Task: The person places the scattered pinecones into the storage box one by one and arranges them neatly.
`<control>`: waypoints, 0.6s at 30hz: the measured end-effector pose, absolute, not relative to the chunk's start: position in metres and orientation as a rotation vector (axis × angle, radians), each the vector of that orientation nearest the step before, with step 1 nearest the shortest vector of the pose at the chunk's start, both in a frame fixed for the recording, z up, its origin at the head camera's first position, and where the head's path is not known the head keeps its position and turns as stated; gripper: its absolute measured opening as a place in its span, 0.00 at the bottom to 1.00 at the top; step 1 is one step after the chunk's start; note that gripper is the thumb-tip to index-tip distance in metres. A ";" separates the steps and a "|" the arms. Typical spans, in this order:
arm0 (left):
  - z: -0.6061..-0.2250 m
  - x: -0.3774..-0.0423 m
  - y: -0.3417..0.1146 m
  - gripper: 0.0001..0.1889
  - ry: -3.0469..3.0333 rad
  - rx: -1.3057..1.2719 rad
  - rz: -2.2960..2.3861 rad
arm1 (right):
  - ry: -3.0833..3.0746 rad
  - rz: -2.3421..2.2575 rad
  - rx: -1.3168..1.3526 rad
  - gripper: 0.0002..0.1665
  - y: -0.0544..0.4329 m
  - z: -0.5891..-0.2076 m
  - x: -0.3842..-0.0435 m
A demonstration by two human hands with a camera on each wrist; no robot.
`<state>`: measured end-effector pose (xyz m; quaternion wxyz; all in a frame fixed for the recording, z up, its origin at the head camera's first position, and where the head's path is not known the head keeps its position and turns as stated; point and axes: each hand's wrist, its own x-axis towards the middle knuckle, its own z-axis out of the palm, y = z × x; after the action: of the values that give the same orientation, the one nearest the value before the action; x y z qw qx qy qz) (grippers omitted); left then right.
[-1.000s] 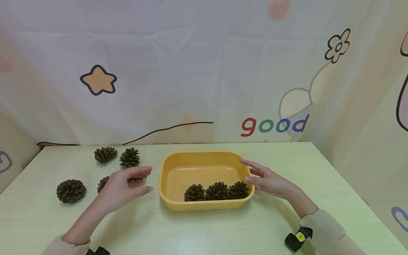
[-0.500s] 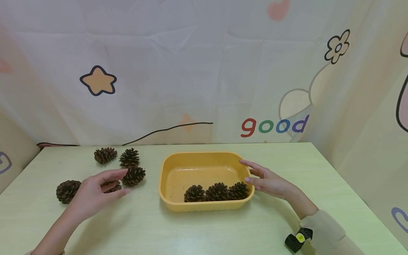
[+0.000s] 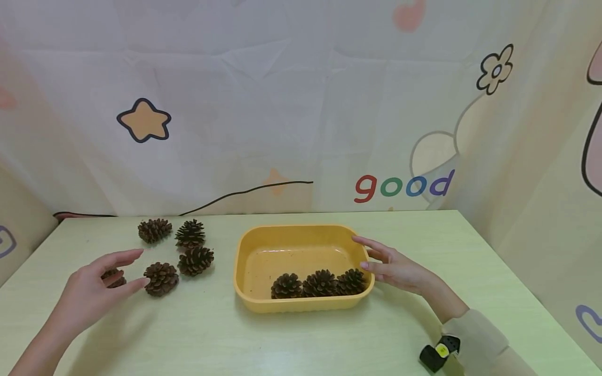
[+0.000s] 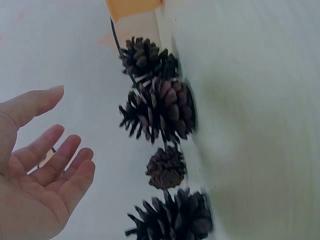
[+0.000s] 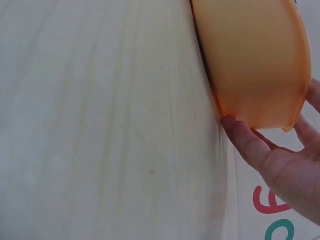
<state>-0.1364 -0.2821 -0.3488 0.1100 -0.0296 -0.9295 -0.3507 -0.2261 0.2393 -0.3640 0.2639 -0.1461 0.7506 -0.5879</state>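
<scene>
My left hand (image 3: pixel 89 290) hovers over the table's left side, thumb and fingers spread apart with nothing between them. Behind its fingers a pinecone (image 3: pixel 115 279) is partly hidden. Another pinecone (image 3: pixel 161 279) lies just past the thumb tip. In the left wrist view the palm of the left hand (image 4: pixel 40 185) faces a row of pinecones (image 4: pixel 172 105). A yellow plastic basin (image 3: pixel 263 304) stands mid-table with three pinecones (image 3: pixel 320 283) along its near side. My right hand (image 3: pixel 400 269) holds the basin's right end, some fingertips over the rim and others against the outer wall (image 5: pixel 255 65).
Farther back on the left lie three more pinecones (image 3: pixel 154 230), two of them close together. A printed cloth (image 3: pixel 282 115) hangs along the table's back edge. The pale table (image 3: pixel 291 344) extends in front of the basin.
My left hand has moved left, away from the basin and past the middle pinecones, to the leftmost one. The right hand stays at the basin's right end.
</scene>
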 end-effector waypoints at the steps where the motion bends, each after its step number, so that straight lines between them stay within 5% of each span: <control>1: -0.349 -0.136 -0.285 0.31 -2.744 -0.066 -1.015 | 2.029 -1.591 -0.391 0.41 0.239 -0.364 -0.226; 18: -0.351 -0.130 -0.321 0.41 -2.815 0.083 -0.813 | 1.983 -1.612 -0.433 0.41 0.241 -0.365 -0.227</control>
<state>-0.1298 -0.3209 -0.3512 0.1050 0.0282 -0.9551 -0.2757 -0.2269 0.2409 -0.3645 0.2713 -0.1607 0.7363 -0.5987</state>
